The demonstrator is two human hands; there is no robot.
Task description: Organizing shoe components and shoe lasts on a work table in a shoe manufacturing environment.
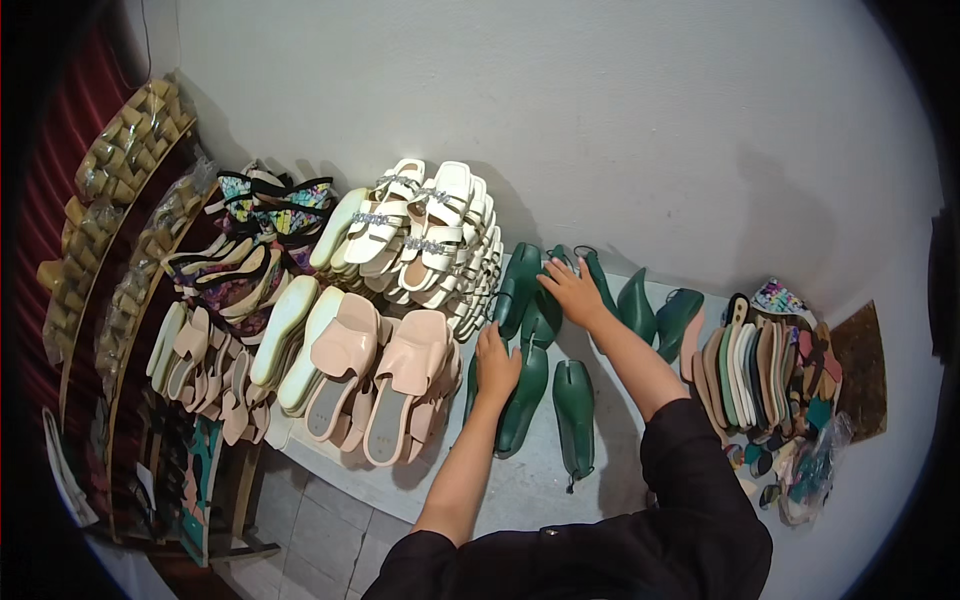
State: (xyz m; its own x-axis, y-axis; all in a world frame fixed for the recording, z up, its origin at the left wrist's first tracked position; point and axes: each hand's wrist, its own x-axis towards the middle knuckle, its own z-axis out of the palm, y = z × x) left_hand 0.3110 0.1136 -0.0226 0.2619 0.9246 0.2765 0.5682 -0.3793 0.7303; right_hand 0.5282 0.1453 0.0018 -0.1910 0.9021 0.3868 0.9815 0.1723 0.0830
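Observation:
Several dark green shoe lasts lie on the pale tabletop (545, 480). My left hand (497, 368) rests over the left side of the group, its fingers stretched out against a long green last (522, 408). My right hand (576, 293) is farther off, with spread fingers touching the top of a last (541, 318) in the middle. Beyond my left fingertips lies another last (517, 285). A single last (574, 400) with a small cord at its near end sits apart, closer to me. Two more lasts (637, 306) lie right of my right hand.
Left of the lasts stand stacked white sandals (440, 220) and pink slides (412, 355). Patterned straps (275, 205) lie behind. Insoles (745, 370) stand in a row at the right, beside a clear plastic bag (815, 470). Shelves with wrapped heel blocks (135, 140) are far left.

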